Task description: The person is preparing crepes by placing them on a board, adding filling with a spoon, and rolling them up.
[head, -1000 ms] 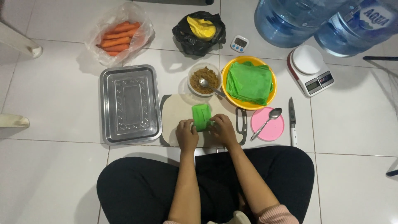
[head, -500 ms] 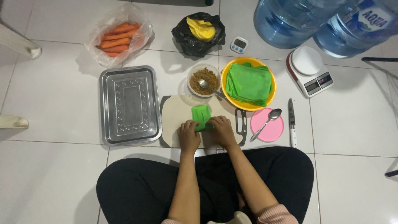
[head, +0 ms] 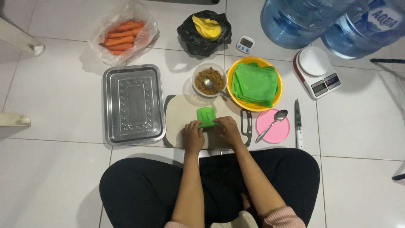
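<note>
Both hands, left (head: 193, 134) and right (head: 227, 128), pinching green crepe's (head: 206, 115) near edge on cutting board (head: 179, 114).

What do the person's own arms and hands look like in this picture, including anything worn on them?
Both forearms are bare. A pink ribbed sleeve is pushed up near the elbow on the right arm, and a bit of the same pink shows at the left elbow. The left hand and right hand are bare: no gloves. Rings, a watch or bracelets cannot be made out at this size.
</note>
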